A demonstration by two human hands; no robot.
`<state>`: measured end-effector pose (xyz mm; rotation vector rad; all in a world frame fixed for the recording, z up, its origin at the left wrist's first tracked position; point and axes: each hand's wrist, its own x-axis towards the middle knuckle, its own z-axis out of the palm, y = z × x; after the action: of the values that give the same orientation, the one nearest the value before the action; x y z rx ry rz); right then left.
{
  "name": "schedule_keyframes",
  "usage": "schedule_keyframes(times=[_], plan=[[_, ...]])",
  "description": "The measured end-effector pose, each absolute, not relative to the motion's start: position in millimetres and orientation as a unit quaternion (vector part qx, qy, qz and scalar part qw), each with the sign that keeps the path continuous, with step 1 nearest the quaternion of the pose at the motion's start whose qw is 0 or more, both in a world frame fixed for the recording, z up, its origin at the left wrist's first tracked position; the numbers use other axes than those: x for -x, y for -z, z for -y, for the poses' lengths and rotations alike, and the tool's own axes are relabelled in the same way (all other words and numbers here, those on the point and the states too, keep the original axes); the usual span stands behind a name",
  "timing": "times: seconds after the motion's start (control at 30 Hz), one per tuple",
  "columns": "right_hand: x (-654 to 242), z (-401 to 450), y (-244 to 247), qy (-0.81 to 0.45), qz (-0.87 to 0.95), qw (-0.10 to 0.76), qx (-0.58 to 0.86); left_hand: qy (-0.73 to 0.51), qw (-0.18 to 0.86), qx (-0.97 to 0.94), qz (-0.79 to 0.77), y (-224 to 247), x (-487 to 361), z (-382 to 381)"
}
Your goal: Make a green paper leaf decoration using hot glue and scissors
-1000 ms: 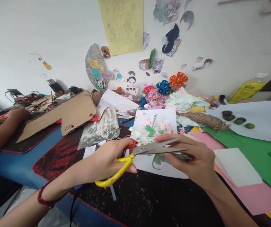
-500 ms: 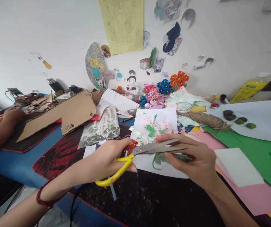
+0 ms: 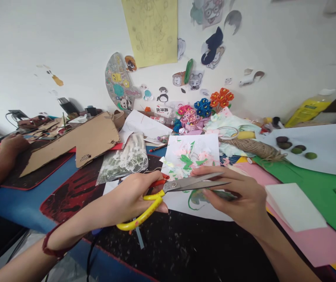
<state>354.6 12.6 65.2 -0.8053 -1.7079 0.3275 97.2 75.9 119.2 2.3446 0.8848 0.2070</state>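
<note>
My left hand (image 3: 143, 192) is closed around the yellow and red handles of a pair of scissors (image 3: 182, 184). The blades are slightly parted and point right, reaching the fingers of my right hand (image 3: 238, 194). That hand is curled, its thumb and fingers close about the blade tips. A greenish, thin piece (image 3: 199, 197) shows behind the right thumb; whether the fingers pinch it is hard to make out. Below both hands lies a white sheet (image 3: 185, 205). Just beyond, another white paper (image 3: 174, 145) bears green and pink paper scraps (image 3: 187, 160).
On the left are a cardboard piece (image 3: 76, 141), a bag of white cords (image 3: 127, 156) and another person's hand (image 3: 12, 145). Flowers (image 3: 201, 107) and twine (image 3: 253, 149) stand behind. Pink paper (image 3: 306, 246) and green paper (image 3: 300, 176) lie right; a yellow bottle (image 3: 309, 107) is beyond.
Both hands and the scissors appear slightly further left, as does the whole scene. The grip and the gap between the blades look the same.
</note>
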Motion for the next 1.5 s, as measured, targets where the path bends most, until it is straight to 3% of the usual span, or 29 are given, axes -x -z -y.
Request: schedule_keyframes(times=[0.43, 0.63, 0.87, 1.27, 1.5], plan=[[-355, -15, -61, -0.078, 0.721, 0.575, 0.378, -0.039, 0.288, -0.871, -0.396, -127, -95, -75], [-356, -15, -63, -0.114, 0.721, 0.564, 0.386, -0.056, 0.297, -0.856, -0.42, -127, -91, -79], [-357, -16, -59, -0.113, 0.712, 0.569, 0.395, -0.092, 0.229, -0.902, -0.355, -130, -87, -76], [-356, -16, -64, -0.093, 0.748, 0.547, 0.365, 0.021, 0.271, -0.89, -0.367, -154, -91, -83], [-357, -16, -63, -0.091, 0.774, 0.521, 0.348, 0.024, 0.218, -0.908, -0.356, -151, -89, -81]])
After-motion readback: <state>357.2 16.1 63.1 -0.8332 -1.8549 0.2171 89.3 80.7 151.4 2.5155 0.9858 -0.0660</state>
